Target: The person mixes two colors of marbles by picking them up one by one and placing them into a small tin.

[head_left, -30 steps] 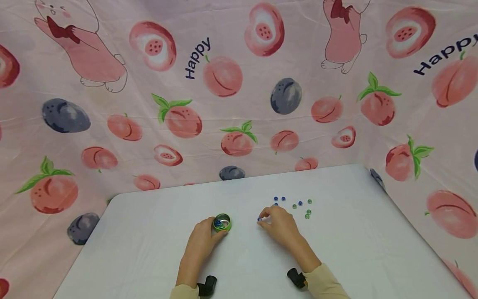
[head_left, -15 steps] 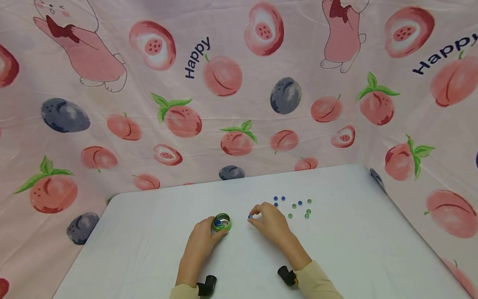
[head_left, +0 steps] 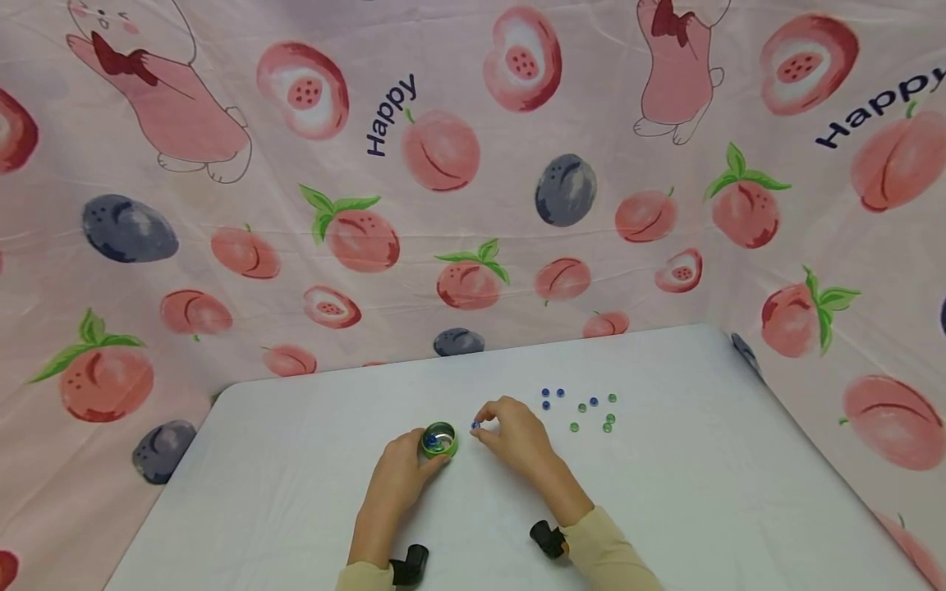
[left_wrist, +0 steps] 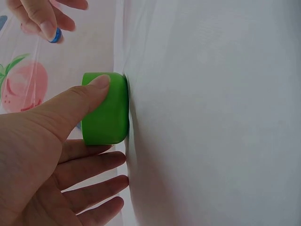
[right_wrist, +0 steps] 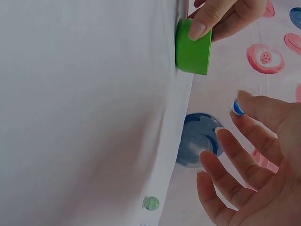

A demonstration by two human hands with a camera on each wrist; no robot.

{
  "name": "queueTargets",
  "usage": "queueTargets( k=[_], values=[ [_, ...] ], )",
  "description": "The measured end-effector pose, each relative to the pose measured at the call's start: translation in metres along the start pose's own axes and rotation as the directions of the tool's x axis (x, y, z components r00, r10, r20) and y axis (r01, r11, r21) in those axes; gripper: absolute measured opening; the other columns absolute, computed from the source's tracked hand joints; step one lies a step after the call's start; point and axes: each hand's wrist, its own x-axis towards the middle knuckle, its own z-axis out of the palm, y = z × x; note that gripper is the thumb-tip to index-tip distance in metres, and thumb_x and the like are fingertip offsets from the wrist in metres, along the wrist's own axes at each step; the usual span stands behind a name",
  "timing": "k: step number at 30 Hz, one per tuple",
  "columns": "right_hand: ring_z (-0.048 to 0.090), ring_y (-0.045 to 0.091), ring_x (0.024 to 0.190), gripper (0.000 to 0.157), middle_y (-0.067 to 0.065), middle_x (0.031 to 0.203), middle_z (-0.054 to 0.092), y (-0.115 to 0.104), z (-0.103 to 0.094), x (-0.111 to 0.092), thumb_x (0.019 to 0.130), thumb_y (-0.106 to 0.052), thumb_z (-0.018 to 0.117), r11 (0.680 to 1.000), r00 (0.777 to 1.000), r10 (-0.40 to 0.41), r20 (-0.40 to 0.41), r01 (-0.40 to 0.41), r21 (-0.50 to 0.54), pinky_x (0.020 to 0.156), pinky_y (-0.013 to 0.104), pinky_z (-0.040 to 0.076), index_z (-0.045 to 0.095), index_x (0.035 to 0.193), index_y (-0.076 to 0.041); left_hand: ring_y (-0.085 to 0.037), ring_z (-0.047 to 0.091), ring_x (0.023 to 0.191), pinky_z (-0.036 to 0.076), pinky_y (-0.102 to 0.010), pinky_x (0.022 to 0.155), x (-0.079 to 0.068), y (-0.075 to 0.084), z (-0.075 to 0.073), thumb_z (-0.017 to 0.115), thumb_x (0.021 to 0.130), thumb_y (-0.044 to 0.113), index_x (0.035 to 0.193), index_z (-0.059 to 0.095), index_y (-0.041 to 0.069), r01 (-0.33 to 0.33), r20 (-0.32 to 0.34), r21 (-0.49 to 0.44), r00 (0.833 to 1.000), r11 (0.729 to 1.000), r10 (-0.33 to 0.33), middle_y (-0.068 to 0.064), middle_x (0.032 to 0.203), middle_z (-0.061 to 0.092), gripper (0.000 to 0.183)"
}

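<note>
A small green cup (head_left: 454,450) stands on the white table, with blue and clear-looking pieces inside it. My left hand (head_left: 399,472) holds the cup between thumb and fingers; the left wrist view has the thumb pressed on the green wall (left_wrist: 113,117). Just right of the cup, my right hand (head_left: 515,437) pinches a blue glass marble (right_wrist: 238,107) between thumb and index finger, above the table. The right hand's other fingers are spread apart in the right wrist view. The cup's contents are hidden in both wrist views.
Several blue marbles (head_left: 545,393) and green marbles (head_left: 574,427) lie scattered on the white table (head_left: 310,460), right of the right hand. A fruit-patterned cloth (head_left: 443,213) hangs behind the table and along its sides.
My right hand has moved left toward the cup with the blue marble pinched in it, uncovering marbles behind it. The left hand and the cup have stayed in place.
</note>
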Motion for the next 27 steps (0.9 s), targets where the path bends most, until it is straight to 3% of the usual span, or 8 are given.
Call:
queueTargets(
  k=[11, 27],
  values=[
    [0.065, 0.021, 0.089, 0.011, 0.005, 0.094, 0.069, -0.007, 0.013, 0.011, 0.088, -0.02, 0.078, 0.999, 0.999, -0.039, 0.015, 0.039, 0.011, 0.074, 0.034, 0.054, 0.077, 0.096, -0.012, -0.035, 0.067, 0.106, 0.054, -0.05, 0.09, 0.0, -0.002, 0.001, 0.08, 0.087, 0.027, 0.119, 0.064, -0.007, -0.014, -0.007, -0.013, 1.0, 1.0, 0.014, -0.02, 0.112, 0.07, 0.049],
    [0.063, 0.02, 0.088, 0.01, 0.005, 0.095, 0.069, -0.007, 0.03, 0.02, 0.089, -0.019, 0.077, 0.996, 0.997, -0.003, 0.073, -0.003, 0.085, 0.071, 0.031, 0.051, 0.077, 0.098, -0.013, -0.034, 0.067, 0.106, 0.054, -0.05, 0.091, 0.002, -0.003, 0.002, 0.079, 0.088, 0.027, 0.12, 0.064, -0.006, -0.016, 0.007, -0.012, 1.0, 1.0, 0.016, -0.02, 0.113, 0.07, 0.049]
  ],
)
